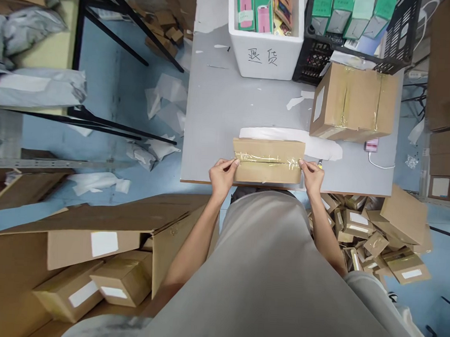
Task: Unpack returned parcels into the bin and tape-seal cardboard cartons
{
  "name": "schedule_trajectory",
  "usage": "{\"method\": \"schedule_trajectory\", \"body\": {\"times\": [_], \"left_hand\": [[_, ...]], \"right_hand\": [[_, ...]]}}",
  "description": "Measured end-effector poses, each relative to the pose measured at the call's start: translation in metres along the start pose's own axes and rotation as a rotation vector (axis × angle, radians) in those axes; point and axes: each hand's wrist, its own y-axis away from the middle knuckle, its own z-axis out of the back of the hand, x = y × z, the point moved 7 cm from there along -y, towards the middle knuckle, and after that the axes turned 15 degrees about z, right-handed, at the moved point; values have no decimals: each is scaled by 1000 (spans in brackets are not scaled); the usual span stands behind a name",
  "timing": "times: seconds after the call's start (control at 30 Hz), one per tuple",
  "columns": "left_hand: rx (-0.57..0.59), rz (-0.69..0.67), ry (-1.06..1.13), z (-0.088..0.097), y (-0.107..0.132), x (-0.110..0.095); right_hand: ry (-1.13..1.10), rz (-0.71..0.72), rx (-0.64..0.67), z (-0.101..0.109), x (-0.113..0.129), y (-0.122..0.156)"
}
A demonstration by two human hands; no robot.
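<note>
A brown cardboard box (267, 173) lies at the near edge of the table, clear tape running along its middle seam. My left hand (222, 178) grips its left end, thumb and fingertips closed at the taped edge. At the right end my right hand (313, 178) does the same, fingers pinched by the end of the tape. Just behind the box lies a long white wrapped or sheet-like item (327, 149), partly hidden by it. A small yellow and dark object shows beside my right fingertips, too small to name.
A larger taped carton (360, 103) stands at right on the grey table (213, 107). Behind are a white bin (268, 56) and a black crate (310, 62) holding boxes. Large open cartons (182, 239) with parcels flank me on the floor; a black-framed rack (79, 27) stands left.
</note>
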Motion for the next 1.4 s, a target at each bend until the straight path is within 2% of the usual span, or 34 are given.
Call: {"method": "schedule_trajectory", "body": {"times": [0.1,0.23,0.33,0.47,0.57,0.63,0.73,0.87,1.0,1.13,1.23,1.4], "left_hand": [[7,51,-41,-3,-6,-1],[60,98,-72,-10,-14,11],[98,159,21,-8,-19,32],[160,280,55,-5,-16,70],[285,292,-15,-16,-7,88],[335,282,-43,-25,-1,93],[328,273,-57,-33,2,91],[341,255,-32,-35,0,75],[369,204,50,-26,-1,49],[305,181,104,-13,-5,31],[248,213,80,-13,-10,34],[208,261,32,-18,-19,59]], "right_hand": [[17,-35,14,-6,-2,-4],[54,-37,92,-13,-15,-4],[47,-16,124,-5,-27,1],[49,-75,186,8,-52,22],[24,-126,294,2,-68,43],[-5,-141,347,-6,-73,52],[-41,-138,381,-15,-73,55],[-116,-89,407,-17,-58,42],[-167,-22,371,-12,-32,18],[-104,-6,319,-16,-16,0],[-61,-37,352,-30,-18,-1],[-63,-61,359,-46,-34,4]]}}
